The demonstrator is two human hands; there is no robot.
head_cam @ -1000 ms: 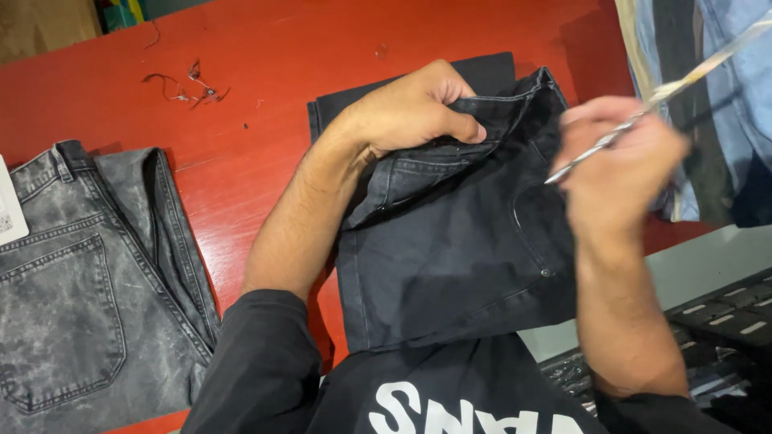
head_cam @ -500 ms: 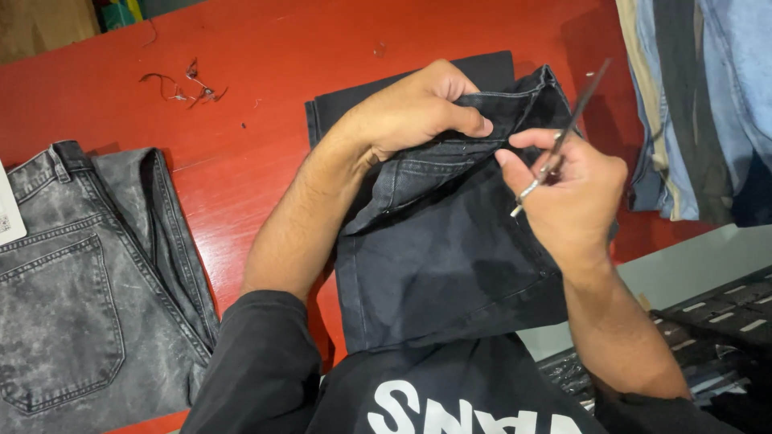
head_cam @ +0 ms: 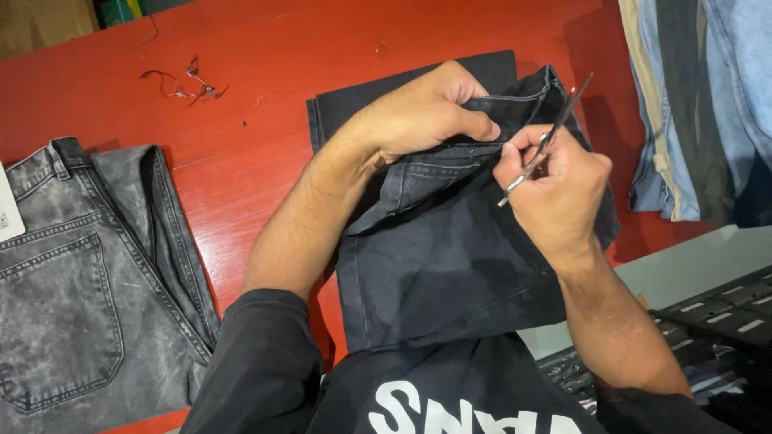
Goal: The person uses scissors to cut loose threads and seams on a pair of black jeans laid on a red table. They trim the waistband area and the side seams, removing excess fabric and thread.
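Note:
Folded black jeans (head_cam: pixel 434 265) lie on the red table (head_cam: pixel 265 153) in front of me. My left hand (head_cam: pixel 426 112) pinches the waistband near the top and lifts it a little. My right hand (head_cam: pixel 555 193) grips small metal thread snips (head_cam: pixel 547 141), their points raised toward the upper right, just beside the waistband and close to my left thumb.
Grey washed jeans (head_cam: pixel 80 281) lie at the left with a white tag (head_cam: pixel 10 205) on them. Loose thread scraps (head_cam: pixel 181 80) sit at the table's far side. Several folded denim pieces (head_cam: pixel 700 104) are stacked at the right. A dark slotted surface (head_cam: pixel 716 313) shows at lower right.
My right hand came down and left from the stacked denim with the snips, closing in on the waistband. My left hand kept its hold on the waistband.

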